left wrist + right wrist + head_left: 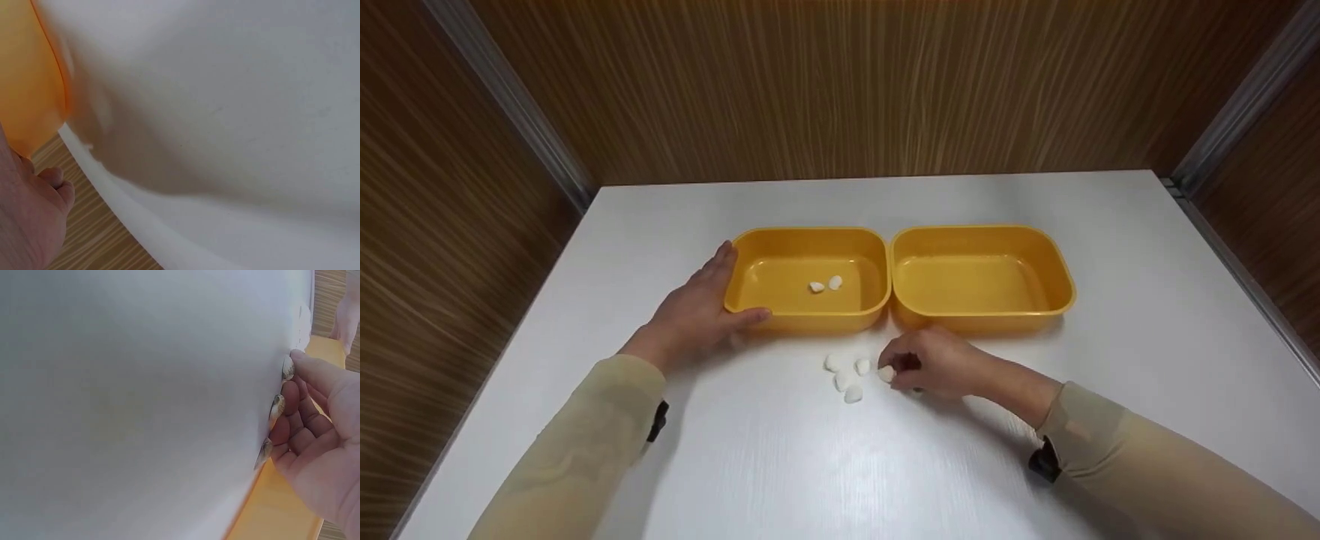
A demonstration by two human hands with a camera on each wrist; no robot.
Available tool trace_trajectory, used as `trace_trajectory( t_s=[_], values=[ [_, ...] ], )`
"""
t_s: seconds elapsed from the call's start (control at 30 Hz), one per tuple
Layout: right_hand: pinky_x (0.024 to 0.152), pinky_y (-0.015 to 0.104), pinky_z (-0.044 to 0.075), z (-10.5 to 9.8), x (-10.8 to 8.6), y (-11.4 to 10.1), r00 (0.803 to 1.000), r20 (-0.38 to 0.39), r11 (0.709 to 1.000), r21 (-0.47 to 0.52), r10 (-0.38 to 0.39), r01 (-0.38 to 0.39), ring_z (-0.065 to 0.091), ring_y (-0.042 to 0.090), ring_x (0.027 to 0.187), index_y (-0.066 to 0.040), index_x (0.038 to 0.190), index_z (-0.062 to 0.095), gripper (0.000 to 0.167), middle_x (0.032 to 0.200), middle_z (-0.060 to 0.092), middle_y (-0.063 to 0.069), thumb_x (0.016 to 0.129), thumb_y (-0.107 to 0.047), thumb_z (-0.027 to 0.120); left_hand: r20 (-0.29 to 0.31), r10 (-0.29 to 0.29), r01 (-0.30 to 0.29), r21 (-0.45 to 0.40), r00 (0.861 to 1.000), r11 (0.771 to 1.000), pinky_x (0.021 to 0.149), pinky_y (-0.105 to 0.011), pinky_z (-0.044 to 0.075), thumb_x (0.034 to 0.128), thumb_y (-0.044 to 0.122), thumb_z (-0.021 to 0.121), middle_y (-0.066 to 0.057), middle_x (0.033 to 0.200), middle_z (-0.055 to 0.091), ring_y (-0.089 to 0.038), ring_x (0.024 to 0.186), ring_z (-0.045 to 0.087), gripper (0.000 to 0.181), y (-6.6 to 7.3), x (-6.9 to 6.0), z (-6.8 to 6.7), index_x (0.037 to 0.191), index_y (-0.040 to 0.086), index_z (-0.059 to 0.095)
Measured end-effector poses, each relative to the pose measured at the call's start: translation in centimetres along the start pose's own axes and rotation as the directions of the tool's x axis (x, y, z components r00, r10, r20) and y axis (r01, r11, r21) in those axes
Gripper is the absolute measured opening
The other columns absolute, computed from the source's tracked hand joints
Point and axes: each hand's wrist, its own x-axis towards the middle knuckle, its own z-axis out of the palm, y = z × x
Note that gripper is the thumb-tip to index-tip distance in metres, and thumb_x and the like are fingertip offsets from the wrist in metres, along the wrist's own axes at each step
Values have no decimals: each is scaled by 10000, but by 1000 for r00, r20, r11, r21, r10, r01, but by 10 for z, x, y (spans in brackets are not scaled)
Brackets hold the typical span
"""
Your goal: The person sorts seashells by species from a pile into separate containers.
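Observation:
My left hand rests against the left yellow plastic box, fingers straight along its left side and thumb at the front rim. Two small white shells lie inside that box. In front of the boxes, my right hand pinches a small shell between thumb and fingers, low over the table. Several more white shells lie loosely grouped just left of it. In the right wrist view, further brown-patterned shells show beside the curled fingers.
A second yellow box stands right of the first, their sides nearly touching. Both are on a white table. Wood-grain panels enclose the back and sides.

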Motion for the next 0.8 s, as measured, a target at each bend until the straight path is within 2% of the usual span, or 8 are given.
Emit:
trace_trajectory(
  t_s=[0.13, 0.3, 0.4, 0.53, 0.63, 0.8],
  values=[
    [715, 248, 527, -1, 0, -5, 1000, -10, 1000, -16, -25, 25, 591, 55, 764, -97, 1065, 799, 178, 857, 685, -82, 898, -65, 849, -1, 14, -14, 3, 1000, 1000, 1287, -550, 171, 881, 889, 520, 37, 1778, -100, -295, 1635, 76, 1251, -1, 0, 0, 1708, 170, -81],
    [642, 250, 562, -9, 2, -19, 998, -10, 996, 58, -62, 63, 628, 62, 711, -79, 1105, 793, 173, 874, 698, -59, 933, -79, 815, -5, 22, -22, 8, 1000, 1000, 1288, -538, 173, 871, 914, 490, 32, 1777, -98, -293, 1634, 81, 1267, 0, 0, 1, 1706, 149, -78],
    [684, 290, 594, -19, 5, -28, 995, -32, 992, 77, -99, 101, 678, 78, 773, -76, 1133, 784, 189, 951, 737, -34, 946, -86, 809, -4, 20, -20, 4, 1000, 1000, 1287, -544, 172, 882, 896, 505, 33, 1777, -98, -297, 1634, 83, 1254, 0, 0, 1, 1705, 156, -85],
    [797, 388, 596, -33, 13, -37, 984, -108, 987, 68, -141, 148, 692, 112, 909, -92, 1150, 788, 208, 1043, 761, -26, 945, -106, 821, -7, 17, -17, -2, 1000, 1000, 1286, -547, 174, 910, 844, 544, 31, 1779, -90, -296, 1633, 89, 1220, 0, 0, 1, 1705, 171, -91],
    [811, 424, 587, -43, 22, -41, 974, -170, 982, 83, -151, 167, 680, 159, 918, -92, 1157, 790, 219, 1044, 759, -20, 941, -103, 825, -12, 12, -12, -4, 1000, 1000, 1287, -542, 178, 918, 828, 555, 32, 1780, -81, -291, 1632, 96, 1207, 0, -1, 0, 1707, 178, -86],
    [860, 460, 550, -57, 39, -43, 963, -242, 981, 127, -116, 150, 670, 267, 974, -77, 1152, 793, 224, 1064, 759, 1, 931, -80, 828, -17, 7, -7, -10, 1000, 1000, 1285, -542, 189, 910, 843, 546, 36, 1781, -69, -291, 1630, 109, 1211, 1, -3, 0, 1710, 179, -75]
  ],
)
